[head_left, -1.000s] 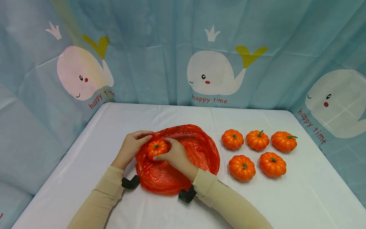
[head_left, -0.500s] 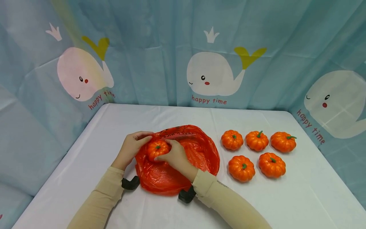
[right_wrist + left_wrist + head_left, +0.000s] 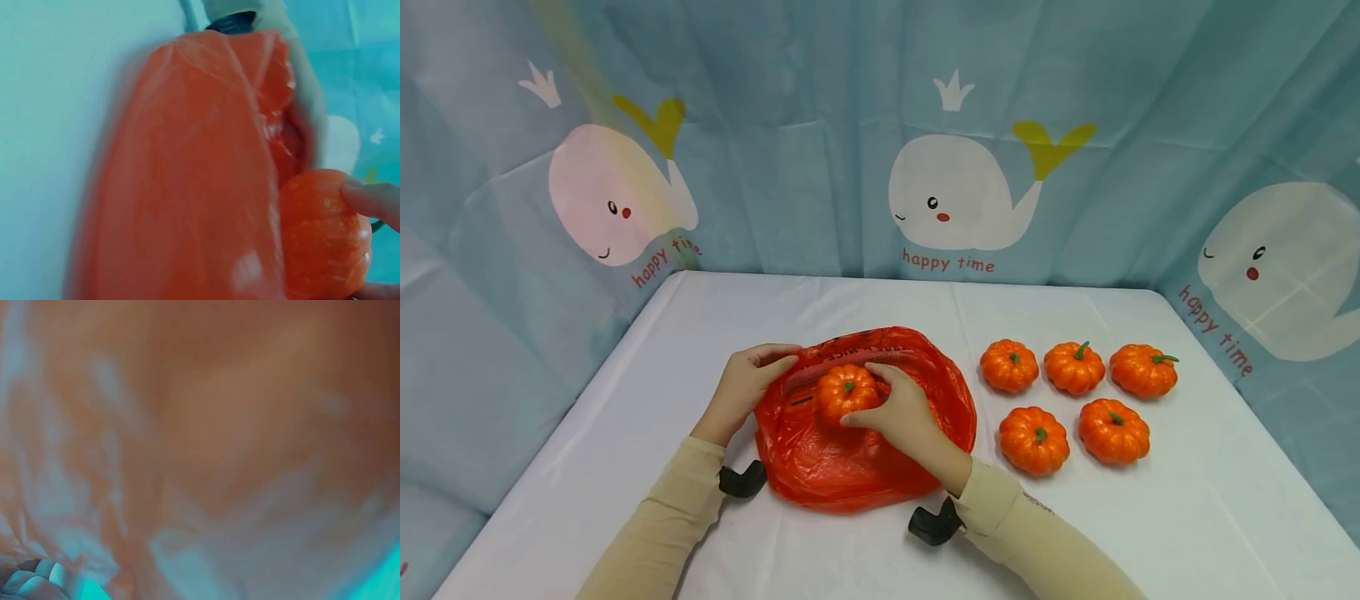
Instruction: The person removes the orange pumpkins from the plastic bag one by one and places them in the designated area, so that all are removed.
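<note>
A red plastic bag [image 3: 850, 475] with dark print inside its far rim lies spread wide on the table. My left hand [image 3: 741, 387] pinches its left rim between thumb and fingers. Over the bag's mouth, my right hand [image 3: 906, 412] holds a small orange pumpkin [image 3: 847, 393] with a green stem, thumb and fingers on its right side. Seen from the right wrist, the pumpkin [image 3: 322, 244] is up at the bag's edge, with the right thumb [image 3: 369, 197] on it. Blurred bag plastic [image 3: 237, 425] fills most of the left wrist view, with fingertips in its lower left corner.
Right of the bag, several more orange pumpkins [image 3: 1034, 442] stand in two rows on the white-covered table [image 3: 1210, 517]. A light blue curtain [image 3: 775, 183] with whale prints hangs along the back and sides. Black wrist mounts [image 3: 935, 525] show beneath both sleeves.
My right hand has moved right with the pumpkin, away from the left hand and toward the middle of the bag's mouth. The left hand stays on the rim.
</note>
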The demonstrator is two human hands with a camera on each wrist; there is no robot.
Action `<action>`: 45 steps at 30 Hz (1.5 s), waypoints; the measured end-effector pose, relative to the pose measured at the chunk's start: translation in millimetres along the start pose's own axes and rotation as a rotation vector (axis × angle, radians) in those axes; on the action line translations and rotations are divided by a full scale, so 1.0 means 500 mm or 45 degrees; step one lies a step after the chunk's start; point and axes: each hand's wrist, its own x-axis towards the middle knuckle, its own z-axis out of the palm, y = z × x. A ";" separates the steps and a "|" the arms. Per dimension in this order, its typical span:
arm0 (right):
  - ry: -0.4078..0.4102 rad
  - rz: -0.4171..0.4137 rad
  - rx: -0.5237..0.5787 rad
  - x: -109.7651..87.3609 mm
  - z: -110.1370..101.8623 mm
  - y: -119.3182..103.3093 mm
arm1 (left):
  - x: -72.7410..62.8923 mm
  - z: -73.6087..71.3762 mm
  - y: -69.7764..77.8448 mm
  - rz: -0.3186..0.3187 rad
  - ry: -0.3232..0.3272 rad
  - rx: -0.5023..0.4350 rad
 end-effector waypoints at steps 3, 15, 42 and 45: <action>0.009 0.006 0.023 -0.017 -0.035 0.007 | 0.000 0.000 0.000 -0.007 0.002 0.010; 0.051 0.105 0.015 -0.069 -0.155 0.033 | -0.001 -0.001 0.004 -0.030 -0.006 0.007; 0.303 0.340 -0.147 -0.185 -0.383 0.097 | 0.000 0.000 0.005 -0.041 0.000 0.021; 0.345 0.372 -0.160 -0.194 -0.407 0.110 | 0.000 0.000 0.004 -0.047 -0.003 0.021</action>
